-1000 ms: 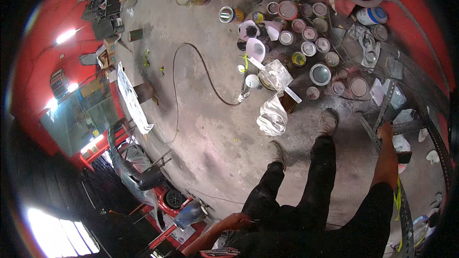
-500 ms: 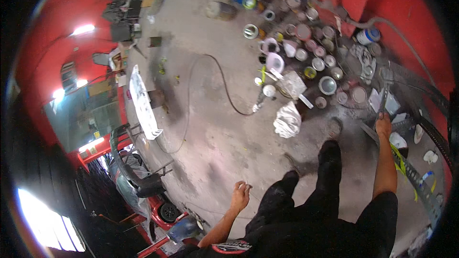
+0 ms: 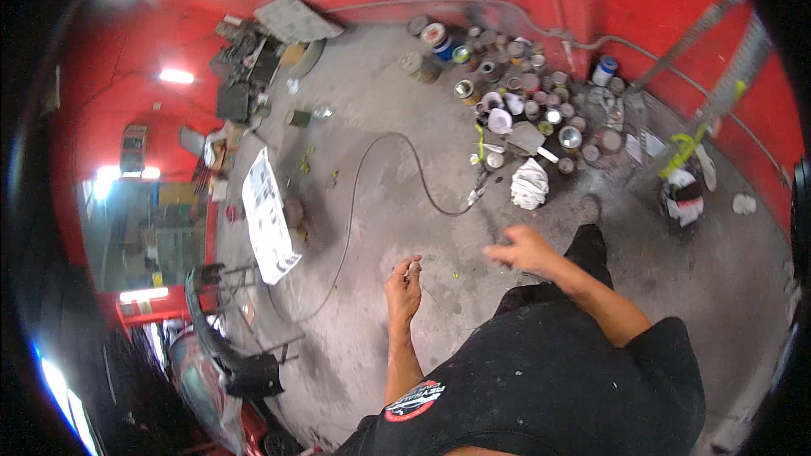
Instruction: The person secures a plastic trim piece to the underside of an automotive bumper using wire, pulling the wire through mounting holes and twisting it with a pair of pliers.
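My left hand (image 3: 404,287) is held in front of my body above the concrete floor, its fingers loosely bent and apart, with nothing visible in it. My right hand (image 3: 528,252) reaches across toward it, somewhat blurred, the fingers pointing left and nothing visible in them. Beyond the right hand, a bundled white cloth (image 3: 530,184) lies on the floor. A dark air hose (image 3: 411,152) curves over the floor, its fitting end (image 3: 477,192) lying left of the cloth.
Many paint cans (image 3: 570,137) and tubs crowd the floor by the red wall. Perforated metal posts (image 3: 733,76) wrapped with yellow-green tape (image 3: 683,152) stand at right. A white printed sheet (image 3: 269,218) is at left, near a dark bumper (image 3: 252,374) on a stand and a plastic-covered red car (image 3: 245,426).
My right hand has left a tool by the metal posts and swung left in front of me. The left hand has risen slightly and moved left. The view has turned and shifted.
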Demonstrator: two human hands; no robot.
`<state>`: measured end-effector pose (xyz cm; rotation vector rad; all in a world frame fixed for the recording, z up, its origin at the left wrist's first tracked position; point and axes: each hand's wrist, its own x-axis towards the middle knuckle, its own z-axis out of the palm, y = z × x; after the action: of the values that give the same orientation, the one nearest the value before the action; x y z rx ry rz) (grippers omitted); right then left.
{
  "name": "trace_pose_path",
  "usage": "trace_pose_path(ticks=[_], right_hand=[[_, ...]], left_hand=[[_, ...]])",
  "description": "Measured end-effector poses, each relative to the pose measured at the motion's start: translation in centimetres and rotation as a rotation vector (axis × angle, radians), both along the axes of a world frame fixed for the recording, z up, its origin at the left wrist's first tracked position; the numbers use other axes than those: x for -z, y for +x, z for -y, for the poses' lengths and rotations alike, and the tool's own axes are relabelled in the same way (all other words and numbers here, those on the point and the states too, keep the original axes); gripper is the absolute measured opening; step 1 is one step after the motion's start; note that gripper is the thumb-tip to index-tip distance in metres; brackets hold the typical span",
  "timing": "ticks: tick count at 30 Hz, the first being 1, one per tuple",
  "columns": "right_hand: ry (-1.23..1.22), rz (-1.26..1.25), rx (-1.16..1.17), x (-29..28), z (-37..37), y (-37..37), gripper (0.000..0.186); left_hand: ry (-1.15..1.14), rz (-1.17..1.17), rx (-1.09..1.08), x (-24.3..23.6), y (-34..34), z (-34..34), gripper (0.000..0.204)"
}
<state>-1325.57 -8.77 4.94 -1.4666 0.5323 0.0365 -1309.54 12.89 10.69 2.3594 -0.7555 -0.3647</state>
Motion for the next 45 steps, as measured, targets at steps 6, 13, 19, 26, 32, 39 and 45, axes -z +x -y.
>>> trace_pose_path(ticks=[6, 13, 19, 26, 32, 39, 45], right_hand=[[-0.271, 0.037, -0.366, -5.9, -6.5, -2.4, 0.045], [-0.395, 0.342, -0.460, -7.8, -7.9, -3.5, 0.041], [-0.381, 0.382, -0.462, -10.0, -4.6, -6.7, 0.040], [-0.345, 0.347, -0.475, -8.8, 0.9, -11.7, 0.041], [-0.206, 0.267, -0.422, -8.8, 3.9, -14.5, 0.042], [-0.276, 0.233, -0.544, -7.9, 4.0, -14.4, 0.049], [-0.218, 0.142, -0.722, -8.0, 4.2, -13.7, 0.048]], left_hand=[[-0.087, -0.043, -0.046, -4.8, -2.8, -1.2, 0.019], [-0.242, -0.051, 0.051, -7.9, -7.1, -2.5, 0.017], [-0.442, -0.378, 0.221, -7.3, -10.3, -0.1, 0.016], [-0.303, -0.533, 0.467, -8.0, -13.6, 5.9, 0.016], [-0.138, -0.480, 0.524, -8.2, -15.3, 9.3, 0.020], [0.020, -0.526, 0.312, -8.0, -17.5, 8.1, 0.020], [-0.071, -0.708, 0.092, -7.1, -19.6, 6.5, 0.020]])
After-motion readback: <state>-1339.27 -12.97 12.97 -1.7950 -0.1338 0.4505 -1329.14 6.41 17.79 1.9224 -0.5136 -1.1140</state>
